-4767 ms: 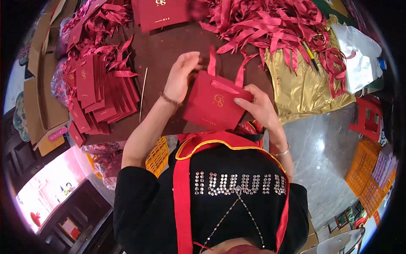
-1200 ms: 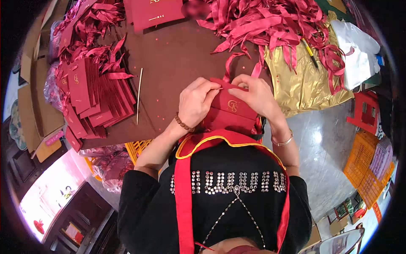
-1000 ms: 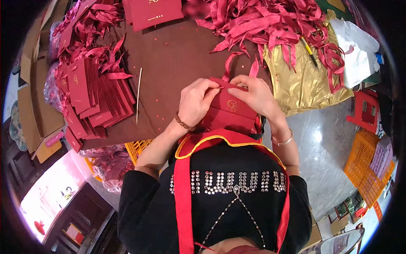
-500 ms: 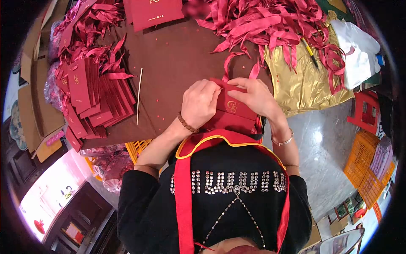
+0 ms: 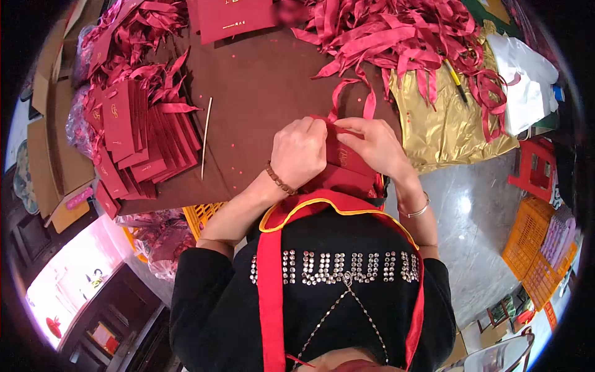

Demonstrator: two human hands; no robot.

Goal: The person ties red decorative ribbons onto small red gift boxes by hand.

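Note:
A small dark red paper gift bag [image 5: 344,168] with a gold logo is held close to my chest at the near edge of the brown table [image 5: 260,80]. My left hand [image 5: 300,152] pinches the bag's top edge from the left. My right hand [image 5: 372,146] grips the same top edge from the right, fingers over the bag's front. A red ribbon handle [image 5: 353,93] loops up from the bag's top onto the table. Both hands cover most of the bag.
A fanned stack of finished red bags [image 5: 133,139] lies at the left, with a thin wooden stick [image 5: 206,136] beside it. Loose red ribbons [image 5: 396,37] pile at the back over gold sheeting [image 5: 446,124]. Cardboard boxes [image 5: 52,136] stand far left; orange crates [image 5: 536,248] sit on the floor right.
The bag was pulled from the table toward my chest. Both hands have closed in on its top edge, and in the last second they shifted slightly right and together.

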